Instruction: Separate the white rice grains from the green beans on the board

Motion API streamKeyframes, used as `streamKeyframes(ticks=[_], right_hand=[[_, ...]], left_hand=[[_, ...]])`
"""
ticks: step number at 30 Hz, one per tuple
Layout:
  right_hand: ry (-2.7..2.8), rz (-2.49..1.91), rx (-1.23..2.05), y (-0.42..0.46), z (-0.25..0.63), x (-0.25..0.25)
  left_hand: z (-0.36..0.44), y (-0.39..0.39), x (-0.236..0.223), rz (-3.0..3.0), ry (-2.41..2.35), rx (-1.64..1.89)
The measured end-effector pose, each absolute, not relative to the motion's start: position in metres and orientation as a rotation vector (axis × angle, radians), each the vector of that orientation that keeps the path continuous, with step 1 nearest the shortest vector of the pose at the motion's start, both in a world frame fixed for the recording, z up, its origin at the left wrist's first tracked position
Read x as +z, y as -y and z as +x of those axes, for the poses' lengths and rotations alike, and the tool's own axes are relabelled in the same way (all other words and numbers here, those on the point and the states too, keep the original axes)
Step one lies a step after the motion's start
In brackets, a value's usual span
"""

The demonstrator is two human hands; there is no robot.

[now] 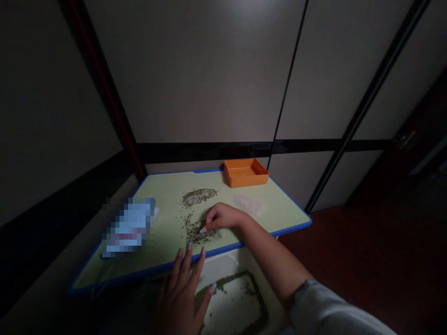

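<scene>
One left hand (180, 292), fingers spread, holds nothing visible at the edge of one blue-rimmed table (167, 223). One curled right hand (223, 217) touches the nearest of three heaps, dark beans (196, 235); whether it grips any, I cannot tell. Beyond lie one white grain heap (250, 204), one mixed heap (198, 197) and one orange tray (246, 180).

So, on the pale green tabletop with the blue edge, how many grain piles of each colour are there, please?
Whitish grain pile: 1
Mixed pile of pale and dark greenish grains: 1
Mostly dark grain pile, at the right hand: 1
Total: 3 piles
</scene>
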State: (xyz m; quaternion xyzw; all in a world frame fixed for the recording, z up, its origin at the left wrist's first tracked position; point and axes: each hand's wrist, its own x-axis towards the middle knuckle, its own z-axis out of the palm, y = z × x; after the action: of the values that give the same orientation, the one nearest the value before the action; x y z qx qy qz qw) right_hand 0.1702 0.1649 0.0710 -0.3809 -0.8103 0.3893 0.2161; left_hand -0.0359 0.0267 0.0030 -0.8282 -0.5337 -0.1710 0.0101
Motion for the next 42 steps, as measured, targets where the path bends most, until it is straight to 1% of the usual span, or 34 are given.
streamKeyframes(ticks=[13, 23, 36, 42], right_hand=[[2.226, -0.956, 0.819, -0.1732, 0.1708, 0.0647], [2.109, -0.965, 0.992, -0.1668, 0.1712, 0.0678], [2.172, -0.958, 0.905, -0.1690, 0.1711, 0.0652], [2.185, -0.961, 0.891, -0.1681, 0.1716, 0.0675]], left_hand=[[-0.0386, -0.0273, -0.0001, -2.585, 1.588, -0.596], [-0.0391, -0.0285, -0.0011, -2.555, 1.555, -0.608], [-0.0379, -0.0270, 0.0013, -2.597, 1.637, -0.577], [-0.0381, -0.0269, 0.0021, -2.594, 1.601, -0.591]])
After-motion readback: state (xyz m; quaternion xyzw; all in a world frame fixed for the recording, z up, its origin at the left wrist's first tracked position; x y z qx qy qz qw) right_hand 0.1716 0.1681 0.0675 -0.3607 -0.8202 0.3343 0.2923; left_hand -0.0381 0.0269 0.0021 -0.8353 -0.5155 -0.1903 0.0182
